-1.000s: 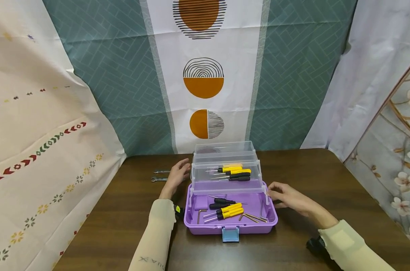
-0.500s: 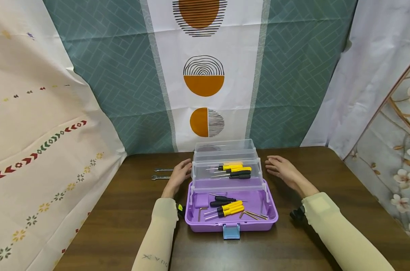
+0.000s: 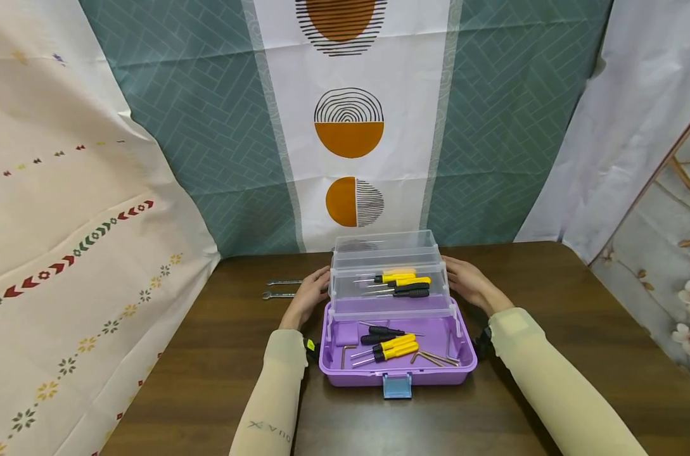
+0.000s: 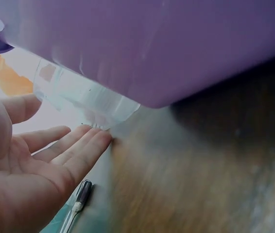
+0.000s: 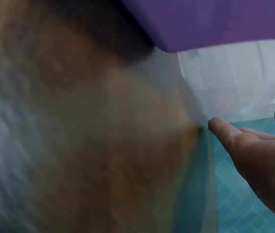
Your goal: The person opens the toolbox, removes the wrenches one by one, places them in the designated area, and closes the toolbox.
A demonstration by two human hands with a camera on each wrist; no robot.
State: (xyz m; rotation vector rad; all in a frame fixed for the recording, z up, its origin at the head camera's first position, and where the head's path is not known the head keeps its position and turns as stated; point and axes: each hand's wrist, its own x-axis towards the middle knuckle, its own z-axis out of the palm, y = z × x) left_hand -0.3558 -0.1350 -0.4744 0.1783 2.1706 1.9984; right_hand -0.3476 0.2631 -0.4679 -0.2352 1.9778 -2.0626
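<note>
Clear plastic trays (image 3: 387, 306) of the purple toolbox (image 3: 362, 378) are flanked by extended fingers (image 4: 89, 158) of the left hand (image 3: 310, 294) and right hand (image 3: 469, 282); nothing is grasped. Probably light, stiff and slippery, they seem best held by both end walls, loose screwdrivers (image 3: 415, 280) kept level.

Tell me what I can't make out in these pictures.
- Full length of the two wrenches: partly behind the left hand, head view.
- Part of the right hand: behind the clear trays, head view.
- Upper side of the purple toolbox: cut off by the top edge, left wrist view.
- Tip shapes of the screwdrivers: too small, head view.
- Table surface: blurred, right wrist view.
</note>
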